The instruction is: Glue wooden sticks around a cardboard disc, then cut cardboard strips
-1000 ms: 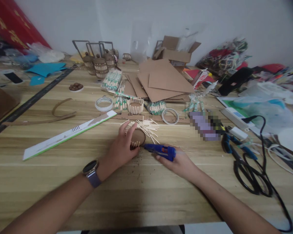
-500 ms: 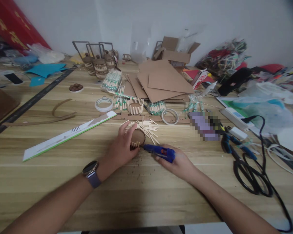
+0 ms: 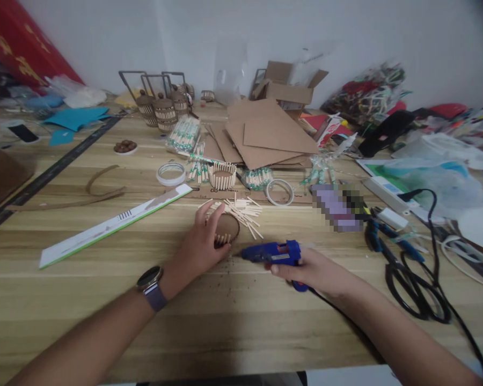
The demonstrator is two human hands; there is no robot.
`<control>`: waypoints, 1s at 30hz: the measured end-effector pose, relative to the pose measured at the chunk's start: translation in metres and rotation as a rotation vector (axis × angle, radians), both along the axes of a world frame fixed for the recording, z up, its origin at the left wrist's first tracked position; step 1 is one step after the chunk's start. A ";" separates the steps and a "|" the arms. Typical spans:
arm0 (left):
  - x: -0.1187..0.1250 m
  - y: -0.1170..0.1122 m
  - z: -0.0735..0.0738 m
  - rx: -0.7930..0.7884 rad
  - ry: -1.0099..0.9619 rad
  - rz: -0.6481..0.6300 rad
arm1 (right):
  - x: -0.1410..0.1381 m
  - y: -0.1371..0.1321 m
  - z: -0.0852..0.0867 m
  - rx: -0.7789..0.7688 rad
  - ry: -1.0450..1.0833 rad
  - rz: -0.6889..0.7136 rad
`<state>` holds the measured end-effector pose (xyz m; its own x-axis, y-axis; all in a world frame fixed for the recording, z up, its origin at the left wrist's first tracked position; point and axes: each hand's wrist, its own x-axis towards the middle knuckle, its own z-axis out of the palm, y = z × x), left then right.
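Observation:
My left hand (image 3: pixel 203 233), with a watch (image 3: pixel 149 281) on its wrist, is closed around the near left side of a round brown cardboard piece (image 3: pixel 227 228) edged with short wooden sticks. My right hand (image 3: pixel 314 271) grips a blue glue gun (image 3: pixel 271 253), its nozzle pointing left, a little apart from the round piece. Just behind lies a loose pile of short wooden sticks (image 3: pixel 241 212). A stick-walled ring (image 3: pixel 222 176) stands farther back. Part of the round piece is hidden by my left fingers.
Tape rolls (image 3: pixel 279 192) and stacked cardboard sheets (image 3: pixel 271 131) lie behind. A long white strip (image 3: pixel 116 225) is at left. Scissors (image 3: pixel 406 268) and the glue gun's black cord (image 3: pixel 346 316) lie right. Lidded stick-covered pots (image 3: pixel 165 113) stand at the back.
My right hand has drawn the glue gun right and slightly down, away from the round piece, showing more of its handle and cord. My left hand has stayed in place.

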<state>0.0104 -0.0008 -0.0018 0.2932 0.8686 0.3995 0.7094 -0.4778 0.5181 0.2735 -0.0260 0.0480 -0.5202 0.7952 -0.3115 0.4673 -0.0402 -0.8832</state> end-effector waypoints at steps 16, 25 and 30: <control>0.000 0.000 0.000 -0.028 -0.014 -0.006 | -0.009 0.027 0.040 0.219 -0.811 0.250; 0.001 0.000 0.000 -0.017 -0.021 -0.004 | -0.047 0.063 0.026 0.455 -0.814 0.113; 0.000 0.000 0.001 -0.023 -0.018 -0.009 | -0.059 0.068 0.018 0.459 -0.885 0.153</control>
